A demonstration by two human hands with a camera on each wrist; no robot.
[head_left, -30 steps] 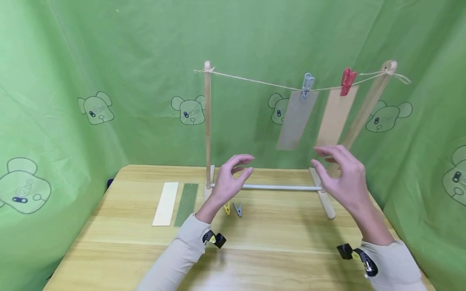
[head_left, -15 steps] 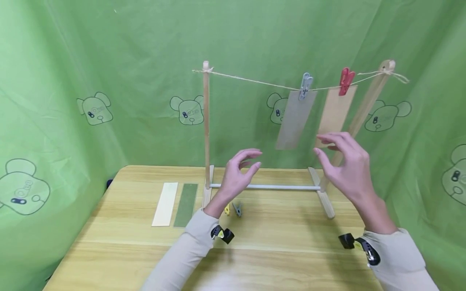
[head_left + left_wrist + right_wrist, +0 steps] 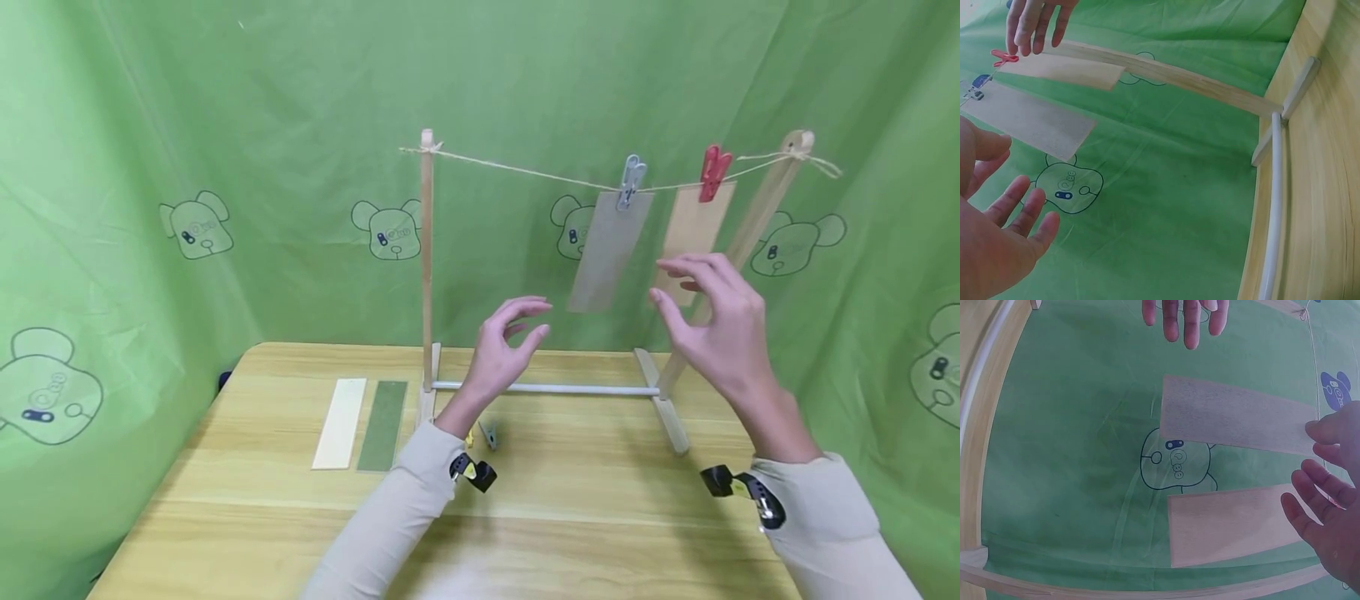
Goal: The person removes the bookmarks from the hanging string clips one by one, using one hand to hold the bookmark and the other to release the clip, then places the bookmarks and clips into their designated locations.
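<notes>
Both hands hang in the air over the bench [image 3: 570,542], bent at the wrist, fingers bowed and thumbs held wide apart from them. The left hand [image 3: 501,350] holds nothing, below and left of the grey card [image 3: 609,254]; the right hand [image 3: 723,329], also holding nothing, overlaps the peach card [image 3: 693,225] in the head view. Both cards hang from the string [image 3: 525,172] — the grey by a pale blue peg [image 3: 632,182], the peach by a red peg [image 3: 715,173].

Only the head view shows the white card [image 3: 340,425] and green card [image 3: 382,425] lying side by side, with a yellow peg [image 3: 470,437] and a grey peg [image 3: 490,436] near the left forearm. The wrist views show the fingers spread — hidden from above.
</notes>
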